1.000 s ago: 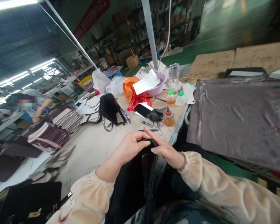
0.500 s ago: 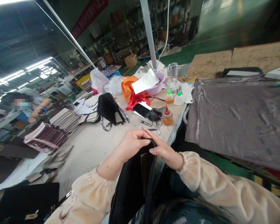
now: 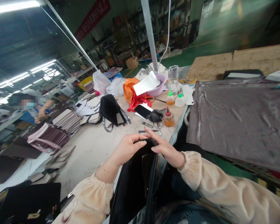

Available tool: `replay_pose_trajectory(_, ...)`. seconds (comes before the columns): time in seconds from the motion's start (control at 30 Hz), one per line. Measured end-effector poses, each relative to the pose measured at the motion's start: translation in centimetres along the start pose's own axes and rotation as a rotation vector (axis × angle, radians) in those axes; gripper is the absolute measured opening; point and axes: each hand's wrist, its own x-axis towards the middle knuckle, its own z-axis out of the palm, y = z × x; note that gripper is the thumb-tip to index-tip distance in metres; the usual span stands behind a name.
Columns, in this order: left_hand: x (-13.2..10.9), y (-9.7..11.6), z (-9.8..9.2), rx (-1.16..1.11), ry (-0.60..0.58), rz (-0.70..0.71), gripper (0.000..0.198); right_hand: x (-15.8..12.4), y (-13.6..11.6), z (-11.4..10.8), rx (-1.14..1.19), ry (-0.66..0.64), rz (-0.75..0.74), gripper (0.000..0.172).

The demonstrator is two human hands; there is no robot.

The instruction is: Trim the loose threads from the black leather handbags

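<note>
A black bag (image 3: 130,189) stands with its mouth open toward me, between my body and the table edge. My left hand (image 3: 128,149) is closed on the far end of its rim, thumb on top and fingers over the outside. My right hand (image 3: 165,151) holds the same rim from the right, its thumb at the edge and its fingers fairly straight along the outer side. The fingertips of both hands come close together at the far corner. A slim pocket or flap shows on the bag's inner right wall.
Beyond my hands lie thread snips (image 3: 147,124), scissors (image 3: 159,129) and a phone (image 3: 143,111). A glue bottle (image 3: 169,118) stands by the table edge. Another black bag (image 3: 110,109) sits further back. Stacked panels (image 3: 49,138) and a person (image 3: 35,107) are on the left.
The fingers of my right hand have lifted and straightened, and the two hands have spread slightly apart at the rim. The bag's mouth looks a little wider.
</note>
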Motion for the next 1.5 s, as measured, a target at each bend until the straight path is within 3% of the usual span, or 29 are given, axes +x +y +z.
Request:
replay_pose_trajectory(0.17,-0.2,-0.2,0.1,-0.026,0.052,0.009,0.022,-0.1,-0.4,0.3,0.0,-0.011,0.007,0.072)
replay_pose_trajectory(0.37,0.2,-0.1,0.7,-0.178,0.129,-0.106,0.009,-0.2,-0.3,0.5,-0.011,0.003,0.016,0.071)
replay_pose_trajectory(0.57,0.4,0.0,1.1,-0.132,0.163,-0.106,0.013,0.0,-0.4,0.5,-0.017,0.019,0.015,0.069)
replay_pose_trajectory(0.8,-0.4,-0.9,0.3,-0.134,0.085,0.018,0.022,-0.1,-0.6,0.3,-0.003,0.025,0.013,0.07)
replay_pose_trajectory(0.97,-0.9,-1.3,-0.2,-0.135,0.09,0.014,0.02,-0.3,-0.9,0.4,0.034,0.009,0.025,0.07)
replay_pose_trajectory(1.27,-0.8,-1.7,-0.1,-0.075,0.187,-0.02,0.02,-0.4,-0.8,0.8,0.025,0.017,0.024,0.069)
replay_pose_trajectory(1.5,-0.3,-0.8,0.4,0.153,0.247,0.072,0.01,-0.2,-0.6,0.9,-0.008,0.052,0.007,0.066)
